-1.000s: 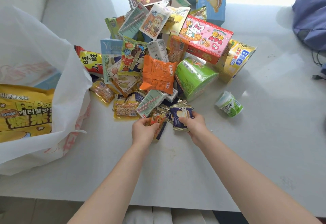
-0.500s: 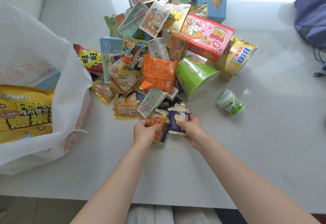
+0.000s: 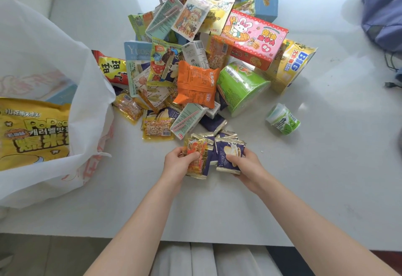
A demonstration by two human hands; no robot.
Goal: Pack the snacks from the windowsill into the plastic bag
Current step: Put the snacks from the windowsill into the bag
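1. The white windowsill (image 3: 304,188) in front of you is lit by strong daylight from 12 o'clock. A blue cloth bag (image 3: 382,10) lies at 2 o'clock.
2. The heap of snacks (image 3: 195,69) fills the middle toward 12 o'clock, and a small green tub (image 3: 282,119) stands apart at 3 o'clock. The plastic bag (image 3: 54,58) lies at 9 o'clock with its mouth open toward the heap, so each load has a short way to go. A yellow popcorn bag (image 3: 32,132) is already inside it.
3. Your left hand (image 3: 177,164) pinches an orange packet (image 3: 196,156), thumb on its face and fingers curled behind.
4. Your right hand (image 3: 245,165) grips a dark blue packet (image 3: 228,156) the same way. More blue packets (image 3: 217,138) lie loose just beyond, at the heap's 6 o'clock edge.
5. You seem to hold one packet in each hand, side by side, so you can bunch the small ones and carry several at once.
6. Since a second ago both packets have come a little toward you, off the heap's edge. The bag, popcorn and tub lie as before.
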